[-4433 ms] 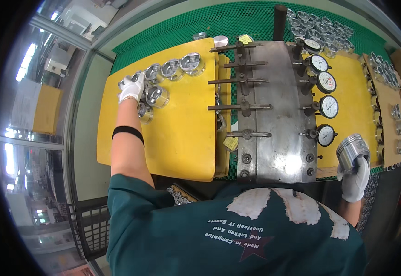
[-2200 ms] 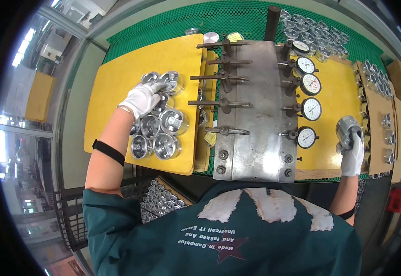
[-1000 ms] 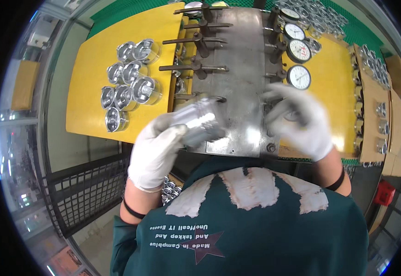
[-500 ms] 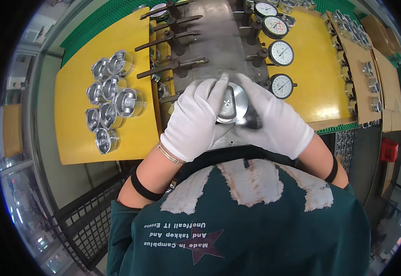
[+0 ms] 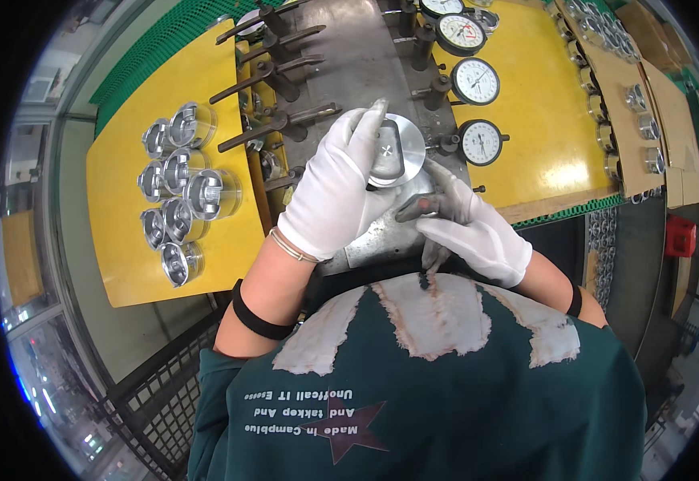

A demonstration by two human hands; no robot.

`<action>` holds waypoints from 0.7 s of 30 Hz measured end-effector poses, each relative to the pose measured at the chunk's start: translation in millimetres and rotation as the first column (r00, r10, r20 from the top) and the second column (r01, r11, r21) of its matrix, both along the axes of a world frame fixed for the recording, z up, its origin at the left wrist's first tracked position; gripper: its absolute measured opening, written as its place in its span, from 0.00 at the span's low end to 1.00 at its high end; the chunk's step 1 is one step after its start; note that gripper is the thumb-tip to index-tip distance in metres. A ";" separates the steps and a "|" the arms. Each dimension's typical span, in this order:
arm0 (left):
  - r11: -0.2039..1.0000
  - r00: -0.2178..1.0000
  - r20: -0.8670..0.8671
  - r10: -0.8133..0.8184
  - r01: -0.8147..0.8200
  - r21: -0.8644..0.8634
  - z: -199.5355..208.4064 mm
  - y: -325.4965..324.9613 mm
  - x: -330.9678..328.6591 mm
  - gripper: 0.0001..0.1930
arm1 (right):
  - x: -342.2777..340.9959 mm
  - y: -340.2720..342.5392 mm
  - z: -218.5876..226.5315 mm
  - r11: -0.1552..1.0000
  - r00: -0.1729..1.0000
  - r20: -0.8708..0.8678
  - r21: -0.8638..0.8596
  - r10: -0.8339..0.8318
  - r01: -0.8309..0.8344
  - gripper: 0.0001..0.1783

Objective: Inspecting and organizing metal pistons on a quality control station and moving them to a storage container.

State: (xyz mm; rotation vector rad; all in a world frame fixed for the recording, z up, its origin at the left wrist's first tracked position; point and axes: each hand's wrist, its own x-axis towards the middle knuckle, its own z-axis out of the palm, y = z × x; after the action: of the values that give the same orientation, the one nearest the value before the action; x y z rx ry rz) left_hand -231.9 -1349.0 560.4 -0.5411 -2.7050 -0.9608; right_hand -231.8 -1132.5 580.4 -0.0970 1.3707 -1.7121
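Left hand [image 5: 329,188] clasps a piston [image 5: 401,152] near metal rods [image 5: 249,135], right hand [image 5: 478,232] spread near dial gauges [image 5: 480,143].

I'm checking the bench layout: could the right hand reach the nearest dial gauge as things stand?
Probably yes. The right hand appears empty, and the nearest dial gauge sits just beyond it, face uncovered; the left hand and the piston it holds are off to the left.

I count two gloved hands [image 5: 329,192], mine, and one held piston [image 5: 410,152]. Clocked from it, eight pistons [image 5: 213,195] sit around nine o'clock, four dial gauges [image 5: 475,80] run from past twelve to three, three spaced pistons [image 5: 648,126] line up at three, one red bin [image 5: 680,236] past three. I wear two black armbands [image 5: 257,319].
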 end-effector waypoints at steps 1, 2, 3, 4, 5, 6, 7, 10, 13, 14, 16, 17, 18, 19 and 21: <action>1.000 1.000 0.003 -0.002 0.002 -0.001 -0.1 -0.1 0.0 0.45 | -0.2 -0.1 0.4 1.000 1.000 0.010 -0.008 0.001 -0.001 0.46; 1.000 1.000 0.004 -0.004 0.004 0.001 -0.2 0.3 0.0 0.45 | -0.2 -0.1 1.2 1.000 1.000 0.020 -0.015 0.001 -0.001 0.47; 1.000 1.000 -0.006 0.002 -0.002 -0.001 -0.4 0.7 0.0 0.46 | -0.2 -0.4 2.0 1.000 1.000 0.021 -0.013 0.000 0.001 0.47; 1.000 1.000 -0.016 0.009 -0.009 -0.003 -0.6 1.0 0.1 0.46 | -0.1 -0.8 2.8 1.000 1.000 0.015 0.000 0.007 -0.007 0.47; 1.000 1.000 -0.015 0.007 -0.007 -0.002 -0.7 1.2 0.1 0.46 | -0.1 -0.9 2.8 1.000 1.000 0.008 0.013 0.014 -0.014 0.47; 1.000 1.000 -0.022 0.007 -0.007 -0.003 -0.8 1.2 0.1 0.45 | 0.3 -0.9 1.5 1.000 1.000 0.009 0.014 0.013 -0.013 0.47; 1.000 1.000 -0.030 0.008 -0.008 -0.004 -0.8 1.1 0.3 0.45 | 0.8 -1.0 -1.0 1.000 1.000 -0.001 0.015 0.013 -0.013 0.47; 1.000 1.000 -0.024 0.004 -0.004 -0.011 0.3 1.1 0.2 0.45 | 2.5 -1.1 -4.7 0.999 0.999 -0.034 0.041 0.008 -0.007 0.48; 1.000 1.000 -0.024 0.019 -0.020 -0.017 -1.7 2.5 -0.9 0.45 | 2.7 0.7 -13.2 0.997 0.994 -0.112 0.078 0.013 -0.004 0.48; 1.000 1.000 -0.024 0.018 -0.018 -0.017 -2.3 2.5 -0.8 0.45 | 2.7 0.9 -15.2 0.996 0.986 -0.165 0.092 0.024 -0.008 0.48; 1.000 0.999 -0.035 0.026 -0.026 -0.016 -2.6 3.2 -1.4 0.44 | -0.2 1.1 -7.6 0.992 0.993 -0.111 0.120 0.038 -0.024 0.48; 1.000 0.999 -0.038 0.022 -0.022 -0.014 0.2 4.8 -1.1 0.44 | -1.0 2.5 -3.8 0.988 0.997 -0.057 0.149 0.049 -0.040 0.47; 0.999 0.999 -0.009 0.034 -0.034 0.011 5.0 6.7 1.2 0.42 | 0.3 4.4 -7.8 0.988 0.997 -0.061 0.151 0.045 -0.036 0.47; 0.998 0.999 0.019 0.047 -0.047 0.036 9.0 8.4 4.7 0.41 | 3.1 6.5 -16.1 0.982 0.964 -0.254 0.189 0.075 -0.026 0.46; 0.971 0.995 0.082 -0.062 0.041 0.237 10.8 1.0 15.8 0.37 | 3.0 6.5 -2.9 0.990 0.910 -0.415 0.136 0.014 0.047 0.40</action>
State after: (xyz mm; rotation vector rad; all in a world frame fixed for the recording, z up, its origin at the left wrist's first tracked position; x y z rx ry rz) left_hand -216.1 -1348.0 571.2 -0.5345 -2.6119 -1.3268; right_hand -228.7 -1126.0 577.5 -0.3890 1.8065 -1.6589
